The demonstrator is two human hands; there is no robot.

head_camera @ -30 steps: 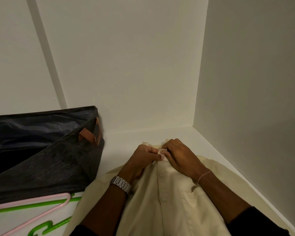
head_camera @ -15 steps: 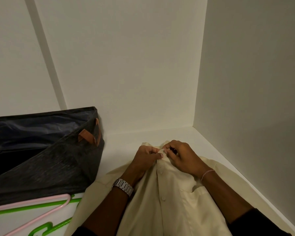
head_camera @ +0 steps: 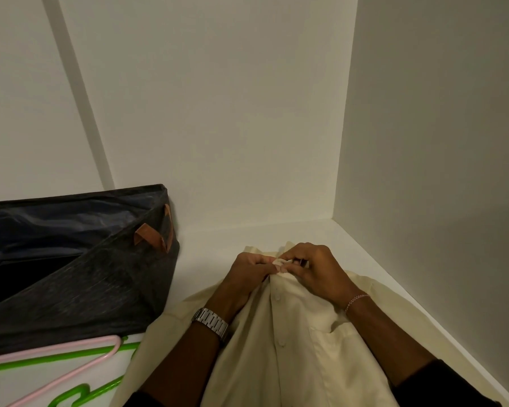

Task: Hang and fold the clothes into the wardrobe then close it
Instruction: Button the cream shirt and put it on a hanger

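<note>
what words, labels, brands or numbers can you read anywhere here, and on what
None: no readable text shows anywhere.
Cream button-up shirt: no label or print in view.
Dark fabric storage box: its brown tab bears no lettering.
Silver metal watch: only the band shows.
Pink and green plastic hangers: plain.

Cream button-up shirt (head_camera: 300, 356), lower centre of the frame, lying front-up on my white wardrobe shelf (head_camera: 215, 257) with its collar toward the back wall. Placket buttons run down the middle; a chest pocket shows right of them. Collar area bunched, partly hidden.
</note>
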